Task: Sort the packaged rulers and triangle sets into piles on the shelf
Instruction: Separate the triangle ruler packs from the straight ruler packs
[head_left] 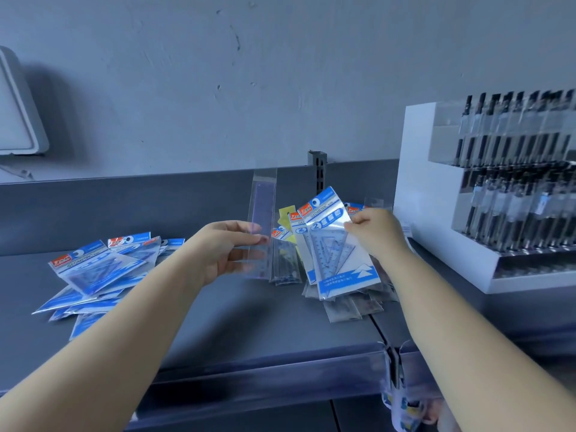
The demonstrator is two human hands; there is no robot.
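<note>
Head view showed the left grip (224, 244) pinching a purple ruler in a clear sleeve (262, 222) upright above the shelf (249, 322) middle. Just right, the right grip (374, 232) clamped a blue triangle set (338, 244) over a mixed pile (349, 300). Sorted triangle sets (96, 272) lay near the shelf's left end; a white pen display (436, 213) stood at its right end.

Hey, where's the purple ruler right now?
In the head view, the purple ruler stands upright just left of centre, held in the left hand, beside the triangle set in the right hand.
</note>
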